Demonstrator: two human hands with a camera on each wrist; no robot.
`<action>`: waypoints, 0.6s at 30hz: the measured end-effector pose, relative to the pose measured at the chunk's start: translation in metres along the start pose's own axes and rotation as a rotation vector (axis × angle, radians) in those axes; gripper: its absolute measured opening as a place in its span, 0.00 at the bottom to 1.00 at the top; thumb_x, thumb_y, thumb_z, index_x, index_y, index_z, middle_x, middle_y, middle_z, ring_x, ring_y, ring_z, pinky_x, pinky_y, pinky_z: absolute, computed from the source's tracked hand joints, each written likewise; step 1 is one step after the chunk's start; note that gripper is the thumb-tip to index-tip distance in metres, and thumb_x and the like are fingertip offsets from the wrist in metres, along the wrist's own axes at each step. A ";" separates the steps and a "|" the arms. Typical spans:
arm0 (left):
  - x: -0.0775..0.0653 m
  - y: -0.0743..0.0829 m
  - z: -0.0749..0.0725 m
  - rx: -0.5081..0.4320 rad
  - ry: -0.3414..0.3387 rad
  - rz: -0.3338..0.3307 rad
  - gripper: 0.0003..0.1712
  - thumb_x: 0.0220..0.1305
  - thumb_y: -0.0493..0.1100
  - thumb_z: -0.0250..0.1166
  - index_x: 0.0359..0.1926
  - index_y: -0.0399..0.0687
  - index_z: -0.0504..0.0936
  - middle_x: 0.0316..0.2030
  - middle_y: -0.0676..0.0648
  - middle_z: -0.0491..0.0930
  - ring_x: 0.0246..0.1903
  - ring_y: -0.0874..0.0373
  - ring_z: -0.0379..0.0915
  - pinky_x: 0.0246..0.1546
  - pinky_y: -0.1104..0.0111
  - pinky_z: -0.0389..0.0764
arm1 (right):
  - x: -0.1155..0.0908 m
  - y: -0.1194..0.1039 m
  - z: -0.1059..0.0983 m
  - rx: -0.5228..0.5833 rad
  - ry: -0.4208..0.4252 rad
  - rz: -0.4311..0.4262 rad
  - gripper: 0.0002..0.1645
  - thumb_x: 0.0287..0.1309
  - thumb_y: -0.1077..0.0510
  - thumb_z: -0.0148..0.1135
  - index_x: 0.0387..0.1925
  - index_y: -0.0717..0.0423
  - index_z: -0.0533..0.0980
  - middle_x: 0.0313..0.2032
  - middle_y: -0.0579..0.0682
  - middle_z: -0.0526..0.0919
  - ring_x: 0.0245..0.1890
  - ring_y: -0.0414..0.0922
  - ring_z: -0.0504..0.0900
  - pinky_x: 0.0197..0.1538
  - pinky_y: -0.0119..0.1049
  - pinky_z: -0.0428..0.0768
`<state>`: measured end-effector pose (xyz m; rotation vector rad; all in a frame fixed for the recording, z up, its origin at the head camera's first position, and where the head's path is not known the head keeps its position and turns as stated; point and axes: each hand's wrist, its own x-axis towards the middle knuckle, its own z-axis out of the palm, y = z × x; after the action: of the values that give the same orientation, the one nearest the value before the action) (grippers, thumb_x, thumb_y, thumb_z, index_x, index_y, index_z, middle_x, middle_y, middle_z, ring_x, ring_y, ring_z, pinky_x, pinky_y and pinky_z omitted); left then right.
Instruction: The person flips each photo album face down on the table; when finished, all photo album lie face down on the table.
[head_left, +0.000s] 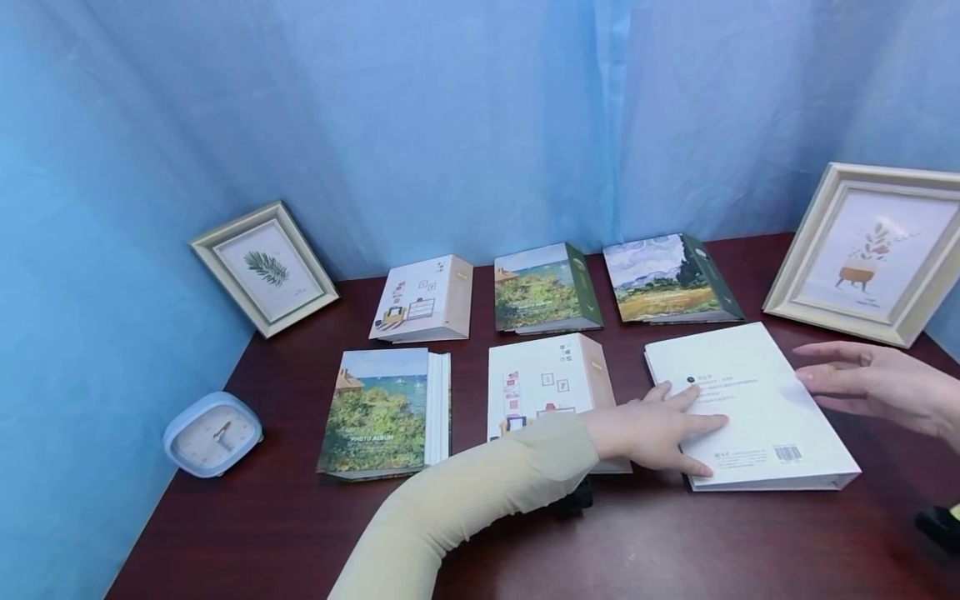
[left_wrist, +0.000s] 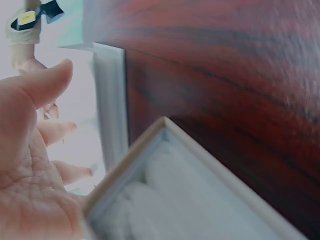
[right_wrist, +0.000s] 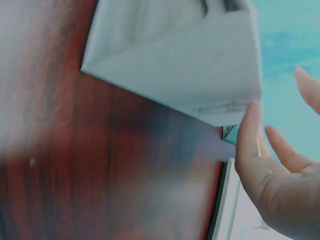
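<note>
A white photo album (head_left: 757,417) lies at the front right of the table, its printed side with a barcode facing up. My left hand (head_left: 652,425) touches its left part with the fingers spread. Beside the album's right edge is my right hand (head_left: 881,383), fingers extended and holding nothing. In the right wrist view, a fingertip of the right hand (right_wrist: 280,175) is at the edge of the album's white spine (right_wrist: 185,70); whether it presses there I cannot tell. Under my left forearm, a white illustrated album (head_left: 525,379) is partly covered.
A landscape album (head_left: 375,408) lies front left. Behind are a small illustrated album (head_left: 412,296), a seaside album (head_left: 536,287) and a wheat-field album (head_left: 660,275). Picture frames stand at the left (head_left: 266,267) and right (head_left: 862,250). A blue clock (head_left: 213,433) sits at the left edge.
</note>
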<state>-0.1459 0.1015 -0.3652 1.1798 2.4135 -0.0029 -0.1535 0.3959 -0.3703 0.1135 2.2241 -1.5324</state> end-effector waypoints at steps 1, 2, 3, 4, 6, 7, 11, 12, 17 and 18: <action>-0.002 -0.001 -0.001 -0.009 0.003 0.015 0.40 0.63 0.68 0.52 0.72 0.77 0.47 0.74 0.59 0.39 0.74 0.60 0.31 0.71 0.66 0.48 | 0.000 -0.001 0.000 0.026 0.005 -0.020 0.22 0.66 0.62 0.54 0.37 0.22 0.71 0.36 0.27 0.81 0.36 0.29 0.81 0.39 0.28 0.82; -0.004 -0.002 -0.001 -0.014 0.010 0.034 0.39 0.64 0.67 0.51 0.72 0.75 0.48 0.74 0.59 0.42 0.73 0.63 0.32 0.72 0.68 0.45 | 0.000 -0.002 0.002 0.038 0.010 -0.039 0.23 0.66 0.63 0.54 0.37 0.22 0.72 0.36 0.27 0.81 0.36 0.29 0.81 0.39 0.28 0.82; -0.006 -0.003 -0.002 -0.017 0.021 0.053 0.38 0.65 0.67 0.51 0.73 0.73 0.49 0.73 0.59 0.45 0.73 0.65 0.34 0.72 0.70 0.42 | 0.000 -0.003 0.003 0.050 0.014 -0.058 0.23 0.66 0.63 0.53 0.38 0.23 0.72 0.36 0.28 0.80 0.36 0.29 0.81 0.39 0.27 0.82; -0.008 -0.005 -0.002 -0.019 0.034 0.072 0.38 0.65 0.66 0.51 0.73 0.70 0.50 0.73 0.59 0.49 0.73 0.67 0.35 0.71 0.73 0.40 | 0.000 -0.005 0.005 0.061 0.018 -0.075 0.23 0.66 0.64 0.53 0.38 0.25 0.73 0.37 0.28 0.80 0.37 0.29 0.81 0.39 0.26 0.82; -0.011 -0.009 -0.003 -0.033 0.066 0.102 0.37 0.67 0.65 0.51 0.73 0.66 0.53 0.71 0.60 0.54 0.72 0.67 0.39 0.70 0.76 0.41 | 0.001 -0.008 0.009 0.068 0.019 -0.104 0.22 0.66 0.66 0.52 0.40 0.29 0.73 0.38 0.30 0.81 0.38 0.29 0.81 0.39 0.26 0.81; -0.013 -0.011 -0.003 -0.043 0.086 0.118 0.36 0.67 0.63 0.51 0.73 0.64 0.55 0.70 0.59 0.57 0.72 0.67 0.42 0.70 0.77 0.43 | 0.002 -0.010 0.012 0.054 0.014 -0.112 0.19 0.66 0.65 0.52 0.45 0.34 0.73 0.38 0.29 0.80 0.38 0.28 0.80 0.39 0.25 0.81; -0.019 -0.022 -0.004 -0.118 0.168 0.174 0.33 0.69 0.58 0.52 0.71 0.56 0.61 0.67 0.56 0.64 0.69 0.66 0.52 0.67 0.81 0.50 | 0.004 -0.021 0.026 -0.023 0.005 -0.115 0.20 0.67 0.62 0.53 0.58 0.48 0.65 0.39 0.27 0.78 0.41 0.26 0.79 0.42 0.25 0.81; -0.022 -0.025 -0.004 -0.145 0.186 0.185 0.32 0.70 0.57 0.52 0.70 0.54 0.62 0.67 0.55 0.65 0.68 0.66 0.54 0.66 0.82 0.52 | 0.005 -0.023 0.030 -0.022 -0.008 -0.111 0.21 0.67 0.61 0.53 0.59 0.49 0.63 0.40 0.27 0.77 0.41 0.26 0.78 0.42 0.25 0.81; -0.042 -0.040 -0.005 -0.313 0.231 0.187 0.30 0.70 0.55 0.52 0.69 0.52 0.64 0.67 0.54 0.64 0.67 0.67 0.56 0.64 0.81 0.57 | 0.005 -0.040 0.052 0.000 -0.077 -0.110 0.18 0.66 0.62 0.54 0.54 0.41 0.67 0.43 0.35 0.79 0.43 0.30 0.80 0.44 0.28 0.81; -0.046 -0.043 -0.004 -0.346 0.239 0.181 0.30 0.70 0.55 0.52 0.69 0.52 0.64 0.67 0.54 0.64 0.67 0.67 0.58 0.64 0.81 0.58 | 0.005 -0.044 0.057 -0.012 -0.089 -0.111 0.20 0.66 0.61 0.54 0.56 0.44 0.66 0.43 0.36 0.79 0.43 0.31 0.80 0.45 0.28 0.81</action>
<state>-0.1552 0.0404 -0.3514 1.2833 2.3638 0.6180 -0.1541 0.3267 -0.3506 -0.0818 2.2023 -1.5499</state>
